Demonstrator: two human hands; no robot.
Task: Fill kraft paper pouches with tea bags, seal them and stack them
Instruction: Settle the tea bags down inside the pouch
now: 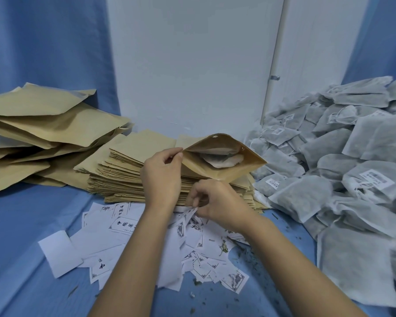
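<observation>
Left hand [161, 177] pinches the rim of the kraft pouch [245, 169] and holds it gaping just above the stack of flat pouches [121, 177]. The pouch is tan and crisp, its mouth tilted this way, with pale tea bags [220, 160] showing inside. Right hand [217, 202] pinches a printed paper slip [190, 213] over the blue worktop [21, 225].

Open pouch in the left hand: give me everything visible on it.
The open pouch is tan kraft paper, its mouth spread wide toward the camera, unsealed. A small hole shows near the rear wall's top edge. Inside lie pale grey tea bags, at least two. It is tilted above the stack of flat pouches. The left hand pinches its left mouth corner. The right hand, pinching a white slip, is just below; contact cannot be told.
</observation>
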